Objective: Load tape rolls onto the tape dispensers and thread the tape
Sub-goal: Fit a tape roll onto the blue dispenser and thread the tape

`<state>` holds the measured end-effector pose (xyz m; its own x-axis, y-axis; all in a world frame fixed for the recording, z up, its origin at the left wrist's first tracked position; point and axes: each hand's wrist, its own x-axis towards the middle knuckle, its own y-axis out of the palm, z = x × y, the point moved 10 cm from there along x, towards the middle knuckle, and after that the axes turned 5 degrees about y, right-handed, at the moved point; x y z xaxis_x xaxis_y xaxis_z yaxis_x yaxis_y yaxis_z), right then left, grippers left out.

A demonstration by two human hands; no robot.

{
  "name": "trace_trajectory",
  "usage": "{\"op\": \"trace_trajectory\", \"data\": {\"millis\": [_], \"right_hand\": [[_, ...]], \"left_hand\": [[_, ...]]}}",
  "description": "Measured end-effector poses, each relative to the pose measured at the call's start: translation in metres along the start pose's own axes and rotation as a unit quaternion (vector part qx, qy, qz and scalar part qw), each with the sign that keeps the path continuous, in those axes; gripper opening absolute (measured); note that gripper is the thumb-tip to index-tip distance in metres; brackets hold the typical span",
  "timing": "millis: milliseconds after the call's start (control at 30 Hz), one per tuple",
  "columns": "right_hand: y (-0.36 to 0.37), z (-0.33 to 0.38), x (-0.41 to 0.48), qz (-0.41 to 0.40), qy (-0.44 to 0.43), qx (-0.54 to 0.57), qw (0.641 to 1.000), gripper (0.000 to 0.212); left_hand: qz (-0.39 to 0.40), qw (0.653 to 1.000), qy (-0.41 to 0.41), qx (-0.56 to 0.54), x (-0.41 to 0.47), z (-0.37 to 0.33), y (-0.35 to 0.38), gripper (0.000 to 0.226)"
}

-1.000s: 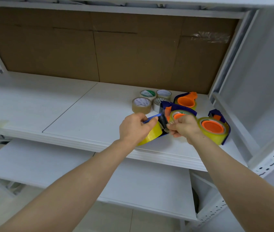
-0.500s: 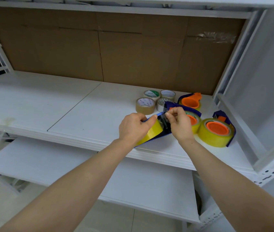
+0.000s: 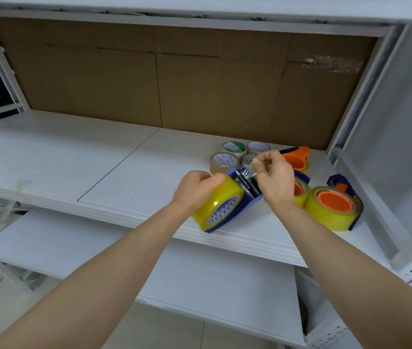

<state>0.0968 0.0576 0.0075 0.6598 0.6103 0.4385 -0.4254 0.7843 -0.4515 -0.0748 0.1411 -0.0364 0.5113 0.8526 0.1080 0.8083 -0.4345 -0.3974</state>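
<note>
The left hand [image 3: 195, 191] is gripping the yellow roll [image 3: 221, 205] sitting in the blue dispenser [image 3: 244, 206] on the shelf [image 3: 124, 172]. The right hand [image 3: 274, 180], just beside it, is pinching the clear tape end [image 3: 247, 172] above the dispenser. Spare rolls [image 3: 224, 162] are lying just beyond both hands.

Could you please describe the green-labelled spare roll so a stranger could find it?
On the white shelf backed by cardboard, four loose rolls cluster right of centre. The green-labelled roll is back-left. Only its label bears a green patch.

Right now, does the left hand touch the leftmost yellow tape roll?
Touching. The head view shows the left hand curled over the leftmost yellow tape roll with no gap.
</note>
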Motion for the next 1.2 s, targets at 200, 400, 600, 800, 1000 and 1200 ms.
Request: {"op": "trace_trajectory", "data": {"millis": [200,400,600,800,1000,1200], "right_hand": [[-0.014,-0.018,0.015,-0.042,0.087,0.109,0.989,0.015],[-0.022,-0.015,0.02,-0.048,0.089,0.114,0.988,0.009],[-0.026,-0.032,0.025,-0.038,0.145,0.088,0.985,0.011],[-0.033,-0.053,0.027,-0.063,0.223,0.126,0.965,0.018],[-0.035,-0.058,0.029,-0.048,0.232,0.1,0.966,0.006],[-0.019,-0.074,0.02,0.018,0.289,0.125,0.949,0.017]], "left_hand": [[-0.01,0.999,0.009,-0.048,-0.001,0.006,-0.003,0.046],[-0.013,0.996,-0.014,-0.083,-0.002,0.005,-0.005,0.039],[0.004,0.997,-0.012,-0.082,-0.001,0.01,0.0,0.026],[-0.019,0.995,-0.017,-0.095,-0.002,0.01,-0.002,0.044],[-0.055,0.992,-0.048,-0.102,0.001,0.015,-0.005,0.039],[-0.075,0.977,-0.064,-0.19,-0.001,0.026,-0.011,0.032]]}}
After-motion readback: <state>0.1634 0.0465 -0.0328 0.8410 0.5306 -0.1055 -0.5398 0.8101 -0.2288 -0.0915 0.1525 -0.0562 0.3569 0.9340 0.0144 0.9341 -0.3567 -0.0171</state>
